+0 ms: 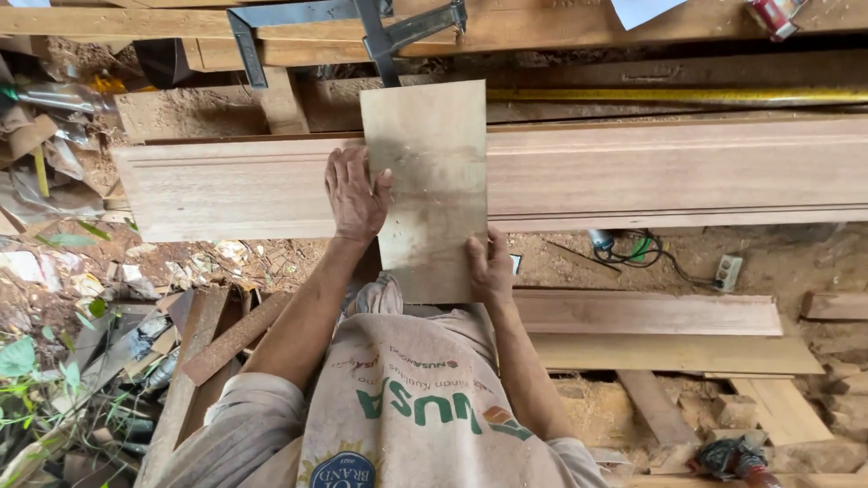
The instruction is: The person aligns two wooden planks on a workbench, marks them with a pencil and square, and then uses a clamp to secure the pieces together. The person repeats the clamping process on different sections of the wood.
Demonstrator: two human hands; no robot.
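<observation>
A flat rectangular plywood piece (pixel 432 172) lies across a long moulded wooden plank (pixel 669 172) that spans the view. My left hand (pixel 355 194) presses on the piece's left edge, with the thumb on its face and the fingers over the plank. At the lower right corner of the piece, my right hand (pixel 489 267) grips it with the thumb on top. The lower end of the piece hangs over the plank's near edge, above my lap.
A metal clamp (pixel 380 32) sits on the bench boards behind the plank, next to a yellow tape measure blade (pixel 669 94). Cables and a power strip (pixel 728 271) lie on the sawdust floor. Loose boards (pixel 651 314) and scrap wood lie below; debris piles at left.
</observation>
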